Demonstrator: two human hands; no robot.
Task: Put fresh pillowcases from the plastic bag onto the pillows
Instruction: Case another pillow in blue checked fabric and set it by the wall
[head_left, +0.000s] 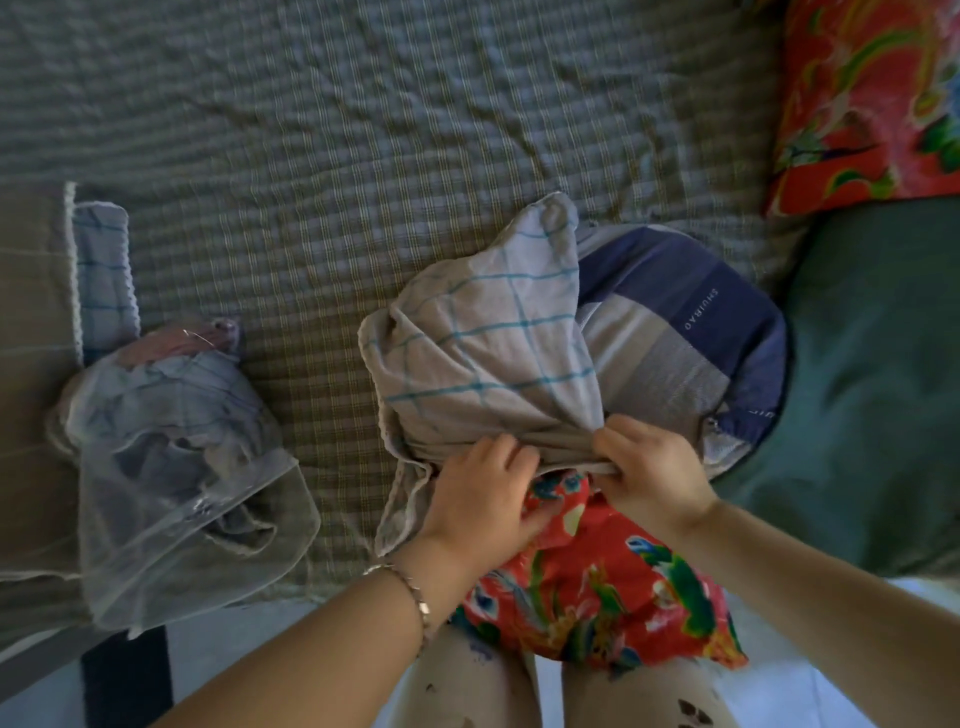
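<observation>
A red floral pillow (597, 587) lies at the bed's near edge, its far end inside a grey pillowcase (488, 338) with a blue check. My left hand (483, 493) holds the pillowcase's open hem and rests on the pillow. My right hand (649, 467) pinches the same hem on the right side. The clear plastic bag (182, 467) with several crumpled cloths inside sits to the left on the bed. A second red floral pillow (872, 98) lies at the far right corner.
The bed is covered by a green checked sheet (363, 130). A purple striped cushion (691, 322) lies under the pillowcase on the right, beside a dark green pillow (872, 389). A folded checked cloth (101, 280) rests at the left edge.
</observation>
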